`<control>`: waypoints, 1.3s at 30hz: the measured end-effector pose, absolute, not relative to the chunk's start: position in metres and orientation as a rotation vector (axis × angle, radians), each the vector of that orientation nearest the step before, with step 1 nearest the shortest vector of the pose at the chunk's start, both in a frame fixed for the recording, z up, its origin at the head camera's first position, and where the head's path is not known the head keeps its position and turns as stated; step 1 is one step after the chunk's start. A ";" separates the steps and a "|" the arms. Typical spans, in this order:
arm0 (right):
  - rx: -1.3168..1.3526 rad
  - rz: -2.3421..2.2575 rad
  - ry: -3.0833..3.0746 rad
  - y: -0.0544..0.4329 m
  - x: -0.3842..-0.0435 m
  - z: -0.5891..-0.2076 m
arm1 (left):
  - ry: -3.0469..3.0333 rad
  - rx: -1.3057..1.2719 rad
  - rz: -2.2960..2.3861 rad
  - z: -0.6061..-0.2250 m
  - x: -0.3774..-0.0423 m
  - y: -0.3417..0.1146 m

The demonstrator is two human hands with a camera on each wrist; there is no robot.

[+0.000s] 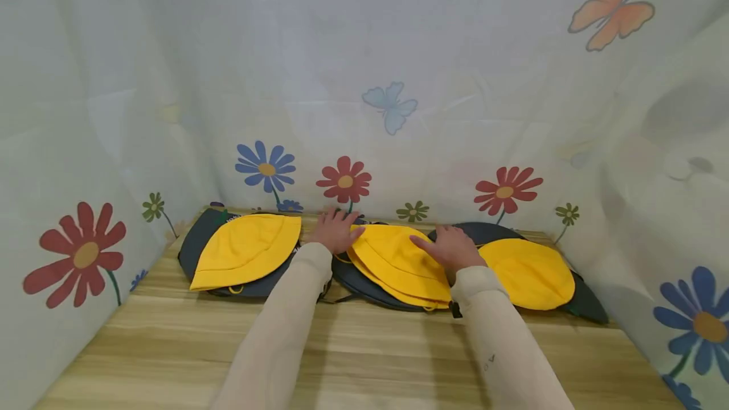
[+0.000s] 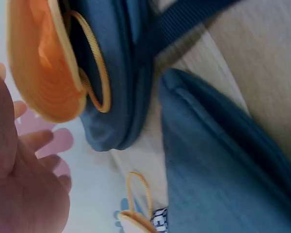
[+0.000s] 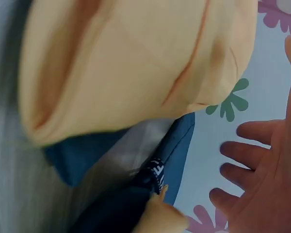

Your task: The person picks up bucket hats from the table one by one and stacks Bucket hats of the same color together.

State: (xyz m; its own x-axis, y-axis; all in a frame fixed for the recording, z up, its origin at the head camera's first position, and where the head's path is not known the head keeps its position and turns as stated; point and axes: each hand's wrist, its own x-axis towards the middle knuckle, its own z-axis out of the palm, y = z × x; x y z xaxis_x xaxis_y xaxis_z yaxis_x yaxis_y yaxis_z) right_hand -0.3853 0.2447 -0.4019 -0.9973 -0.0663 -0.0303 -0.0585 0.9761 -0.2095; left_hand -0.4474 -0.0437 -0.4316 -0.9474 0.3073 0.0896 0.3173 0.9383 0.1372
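cloth sleeves (image 1: 273, 340) and hands (image 1: 335, 231) flank rounded yellow hats (image 1: 401, 258).

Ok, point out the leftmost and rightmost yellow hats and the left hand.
Leftmost yellow hat (image 1: 249, 247): head view, cloth's middle.
Rightmost yellow hat (image 1: 529, 274): head view, cloth's middle.
Left hand (image 1: 334, 233): head view, back of hand.

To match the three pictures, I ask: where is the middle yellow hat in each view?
Head: middle yellow hat, between left hand and right hand.
Left wrist: middle yellow hat, upper left.
Right wrist: middle yellow hat, large, across the top.
Shared landmark: red flower, above left hand (head), behind it (left wrist), top right corner (right wrist).
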 end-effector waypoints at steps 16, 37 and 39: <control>-0.037 -0.176 2.960 0.233 -0.345 -0.415 | -3.080 -0.629 -0.368 -0.448 -0.449 -0.051; 0.113 -0.364 2.965 0.224 -0.328 -0.412 | -3.095 -0.577 -0.416 -0.461 -0.465 -0.041; 0.107 -0.344 2.978 0.225 -0.327 -0.411 | -3.085 -0.576 -0.415 -0.464 -0.469 -0.040</control>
